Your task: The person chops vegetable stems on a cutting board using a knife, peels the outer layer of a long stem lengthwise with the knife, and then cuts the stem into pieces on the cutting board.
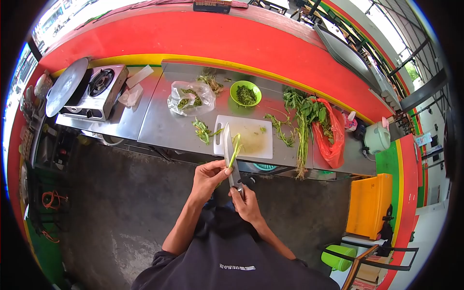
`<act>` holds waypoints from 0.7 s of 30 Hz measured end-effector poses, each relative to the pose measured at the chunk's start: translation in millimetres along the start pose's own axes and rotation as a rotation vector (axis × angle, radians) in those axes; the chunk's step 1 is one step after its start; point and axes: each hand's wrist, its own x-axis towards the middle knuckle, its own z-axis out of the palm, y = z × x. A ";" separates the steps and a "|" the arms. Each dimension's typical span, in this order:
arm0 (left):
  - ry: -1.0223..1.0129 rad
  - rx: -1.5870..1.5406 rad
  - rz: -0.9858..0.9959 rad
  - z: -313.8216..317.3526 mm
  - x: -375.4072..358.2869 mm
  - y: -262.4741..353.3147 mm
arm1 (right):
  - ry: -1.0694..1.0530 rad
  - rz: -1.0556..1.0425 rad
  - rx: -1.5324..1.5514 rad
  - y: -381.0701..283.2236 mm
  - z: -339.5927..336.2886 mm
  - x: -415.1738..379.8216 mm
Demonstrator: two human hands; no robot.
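My left hand point(208, 180) pinches a pale green vegetable stalk point(234, 153) between thumb and fingers. Wrapped round the handle of a large kitchen knife point(227, 145), my right hand point(246, 205) holds the blade upright beside the stalk. Both are in front of the counter's near edge. Just beyond them lies a white cutting board point(263, 145), wet and stained greenish, with a few leaf scraps. Left of the board are loose green leaves point(204, 130). A lime-green bowl point(233, 92) behind the board contains chopped greens point(246, 95).
On the steel counter point(159, 116) sit a clear plastic bag point(208, 104) with greens, bundled leafy stems point(303, 130) and a red plastic bag point(333, 150). A gas stove point(108, 92) stands at left, a pale green rice cooker point(377, 138) at right. A red wall point(203, 36) runs behind.
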 end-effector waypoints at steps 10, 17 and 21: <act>-0.001 -0.019 0.025 -9.7 -12.8 2.3 | -0.041 -0.004 -0.014 -0.8 0.0 6.6; 0.034 -0.122 0.068 -5.0 0.9 -0.5 | -0.075 0.020 0.001 -4.2 -5.2 3.2; 0.028 -0.131 0.043 -1.6 5.9 -5.3 | -0.069 0.034 0.005 -3.0 -10.6 -0.2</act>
